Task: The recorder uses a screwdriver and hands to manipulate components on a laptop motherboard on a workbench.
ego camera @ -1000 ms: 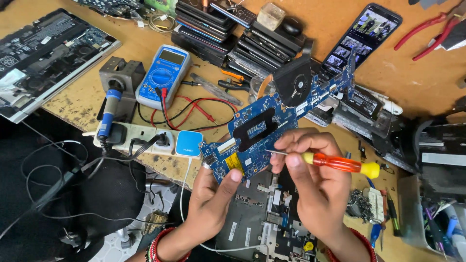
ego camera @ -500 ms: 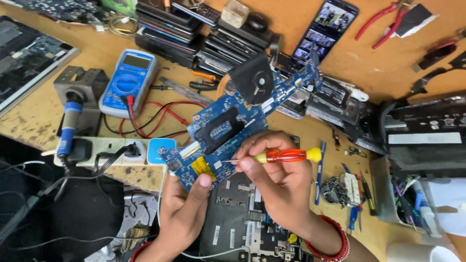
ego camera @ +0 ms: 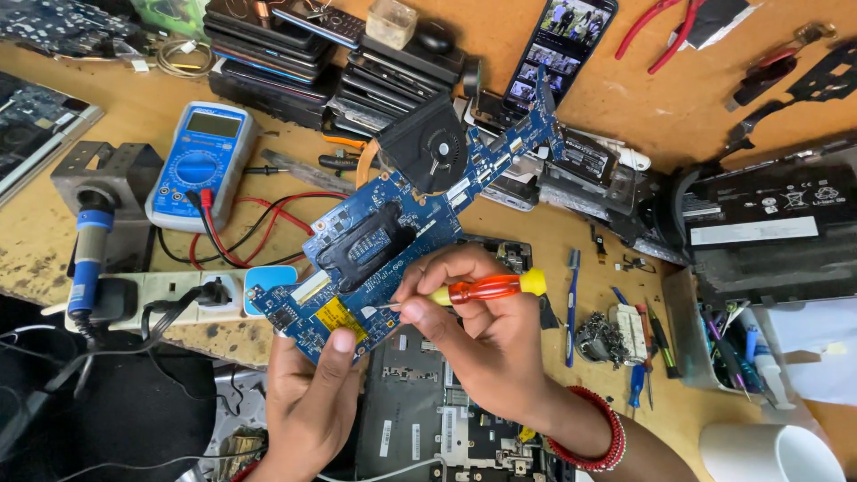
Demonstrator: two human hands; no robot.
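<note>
Left hand (ego camera: pixel 308 402): fingers closed under the lower end of the blue circuit board (ego camera: pixel 393 241), thumb pressed on its yellow label, board held tilted above the wooden bench (ego camera: pixel 553 223) and an opened laptop chassis (ego camera: pixel 428 419). Right hand (ego camera: pixel 486 344): fingers pinched around the red-and-yellow screwdriver (ego camera: pixel 473 288), tip touching the board's lower edge. Blue multimeter (ego camera: pixel 201 161) well to the left, phone (ego camera: pixel 560 49) beyond the board's far end.

— What sits up left of the hands?
— A blue digital multimeter (ego camera: pixel 201 161) with red and black leads, above a white power strip (ego camera: pixel 170 295).
— And up right?
— A lit black smartphone (ego camera: pixel 561 49), red-handled pliers (ego camera: pixel 665 31).
</note>
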